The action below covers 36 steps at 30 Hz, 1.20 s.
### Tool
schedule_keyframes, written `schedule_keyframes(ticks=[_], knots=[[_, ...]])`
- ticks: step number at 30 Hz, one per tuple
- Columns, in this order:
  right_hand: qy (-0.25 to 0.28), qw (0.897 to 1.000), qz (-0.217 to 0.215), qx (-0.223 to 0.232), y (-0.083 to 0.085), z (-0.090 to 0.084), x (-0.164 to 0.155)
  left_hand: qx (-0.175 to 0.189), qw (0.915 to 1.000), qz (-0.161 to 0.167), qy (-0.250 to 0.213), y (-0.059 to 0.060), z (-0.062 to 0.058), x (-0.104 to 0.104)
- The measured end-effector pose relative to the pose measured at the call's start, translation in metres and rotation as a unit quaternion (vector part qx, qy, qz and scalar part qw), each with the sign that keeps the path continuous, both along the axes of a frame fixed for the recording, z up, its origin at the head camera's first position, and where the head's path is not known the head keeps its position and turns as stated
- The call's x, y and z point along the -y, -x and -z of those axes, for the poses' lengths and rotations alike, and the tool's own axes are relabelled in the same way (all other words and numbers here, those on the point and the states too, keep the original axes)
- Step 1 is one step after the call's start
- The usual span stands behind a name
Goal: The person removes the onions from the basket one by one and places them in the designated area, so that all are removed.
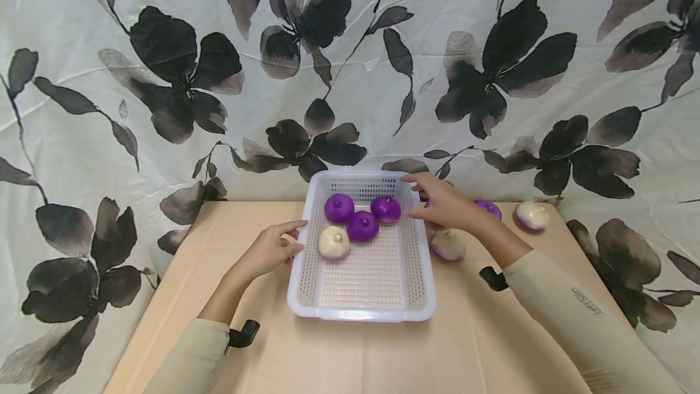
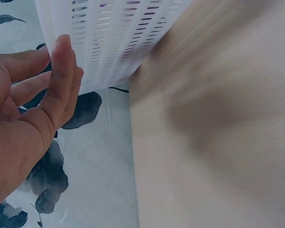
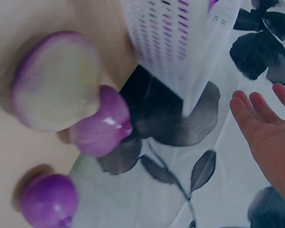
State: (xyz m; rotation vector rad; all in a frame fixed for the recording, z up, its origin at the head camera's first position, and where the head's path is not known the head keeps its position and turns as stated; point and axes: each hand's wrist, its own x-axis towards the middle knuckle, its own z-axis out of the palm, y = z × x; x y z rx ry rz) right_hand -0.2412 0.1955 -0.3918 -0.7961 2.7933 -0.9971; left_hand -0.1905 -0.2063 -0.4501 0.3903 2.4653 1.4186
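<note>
A white perforated basket (image 1: 362, 314) stands on the tan table (image 1: 350, 357). At its far end lie three purple onions (image 1: 363, 226) and one pale onion (image 1: 333, 242). My left hand (image 1: 288, 238) hovers open beside the basket's left wall (image 2: 114, 38), its fingers (image 2: 61, 71) straight and holding nothing. My right hand (image 1: 422, 197) reaches over the basket's far right rim, fingers extended and empty. In the right wrist view the right hand's palm (image 3: 268, 130) is open beside the basket corner (image 3: 180, 42).
Loose onions lie right of the basket: a pale purple-edged one (image 1: 448, 245) (image 3: 52, 90), a purple one (image 1: 489, 207) (image 3: 47, 202) and another pale one (image 1: 531, 216). One more purple onion (image 3: 103, 124) sits by the basket. A flower-printed cloth (image 1: 350, 78) hangs behind.
</note>
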Motion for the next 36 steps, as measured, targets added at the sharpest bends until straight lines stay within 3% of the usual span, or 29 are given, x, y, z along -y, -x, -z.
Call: schedule_keyframes(ticks=[11,17,28,36], knots=[[-0.014,0.997,-0.076,0.013,0.016,-0.010,0.053,-0.004,1.0000,0.001,0.001,0.002,-0.001,0.001],[-0.049,0.993,-0.104,0.027,0.026,-0.010,0.081,-0.003,1.0000,0.000,0.001,0.003,-0.001,0.000],[-0.075,0.980,-0.174,0.058,0.033,0.003,0.130,-0.001,1.0000,-0.002,0.008,0.004,-0.002,0.000],[-0.132,0.970,-0.186,0.089,0.035,0.019,0.145,-0.006,1.0000,0.001,0.005,0.004,-0.001,-0.002]])
